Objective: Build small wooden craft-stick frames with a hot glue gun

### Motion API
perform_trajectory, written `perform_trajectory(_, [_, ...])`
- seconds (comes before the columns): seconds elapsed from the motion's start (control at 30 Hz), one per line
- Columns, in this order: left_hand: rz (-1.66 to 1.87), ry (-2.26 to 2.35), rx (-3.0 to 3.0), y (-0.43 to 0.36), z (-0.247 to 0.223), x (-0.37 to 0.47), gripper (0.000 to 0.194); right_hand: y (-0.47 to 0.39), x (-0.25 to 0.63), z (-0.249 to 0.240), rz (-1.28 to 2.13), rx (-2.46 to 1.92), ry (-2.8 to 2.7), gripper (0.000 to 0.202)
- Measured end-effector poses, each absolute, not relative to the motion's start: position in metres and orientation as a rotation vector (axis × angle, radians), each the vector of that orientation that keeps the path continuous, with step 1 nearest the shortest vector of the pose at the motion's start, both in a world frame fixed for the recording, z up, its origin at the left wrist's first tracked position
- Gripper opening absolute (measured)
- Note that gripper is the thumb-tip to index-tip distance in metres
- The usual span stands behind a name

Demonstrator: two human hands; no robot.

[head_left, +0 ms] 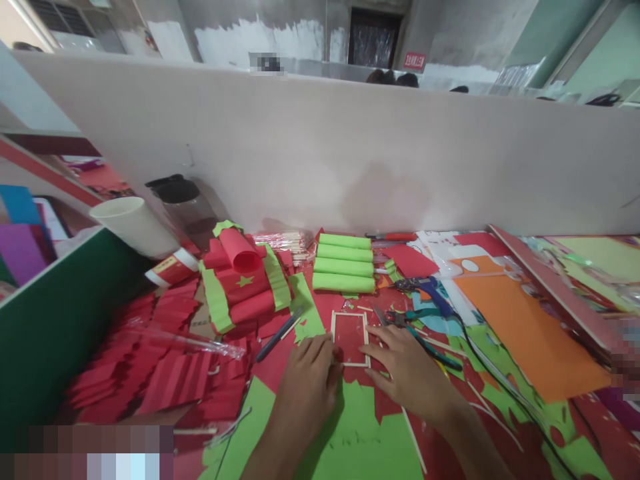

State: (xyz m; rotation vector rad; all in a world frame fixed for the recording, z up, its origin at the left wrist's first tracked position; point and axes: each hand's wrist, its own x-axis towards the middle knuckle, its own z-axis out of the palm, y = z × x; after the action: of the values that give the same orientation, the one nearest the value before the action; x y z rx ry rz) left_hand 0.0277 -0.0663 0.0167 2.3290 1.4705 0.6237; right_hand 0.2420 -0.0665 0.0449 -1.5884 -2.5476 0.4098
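Observation:
A small rectangular frame of thin wooden sticks (350, 365) lies flat on red paper in the middle of the table. My left hand (311, 373) is curled at its lower left corner, fingers close together and touching the stick there. On the opposite side, my right hand (407, 365) has its fingers spread, with the tips against the frame's right stick. Beneath both wrists is a bright green paper sheet (357, 420) with cut edges and faint writing. A dark pen (280, 335) lies left of the frame. Green-handled pliers (433, 350) lie just beyond my right hand.
Rolled green paper tubes (344, 263) and a red-and-green paper piece with a star (245, 281) stand behind. Folded red paper (175, 380) piles up left, near a white cup (133, 223). A blue-handled wire stripper (433, 290) and orange sheet (530, 327) lie right. A pale partition (300, 153) closes the back.

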Motion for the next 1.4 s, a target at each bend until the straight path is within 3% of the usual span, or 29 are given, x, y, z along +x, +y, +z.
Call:
perform_trajectory(0.3, [0.623, 1.479, 2.318, -0.067, 0.019, 0.028, 0.014, -0.068, 0.231, 0.051, 0.293, -1.607, -2.514, 0.017])
perform_trajectory(0.83, [0.621, 1.488, 2.32, -0.067, 0.02, 0.029, 0.016, -0.065, 0.238, 0.06, 0.342, -1.609, -2.363, 0.013])
perform_trajectory(1.13, [0.637, 1.492, 2.309, -0.069, 0.019, 0.029, 0.014, -0.043, 0.323, 0.094, 0.187, -2.085, -1.963, 0.024])
perform_trajectory(1.23, [0.643, 1.494, 2.303, -0.069, 0.019, 0.028, 0.014, -0.024, 0.355, 0.09, 0.06, -2.324, -1.843, 0.025])
perform_trajectory(1.4, [0.621, 1.49, 2.284, -0.069, 0.023, 0.028, 0.013, 0.007, 0.378, 0.069, 0.182, -2.442, -1.851, 0.033])
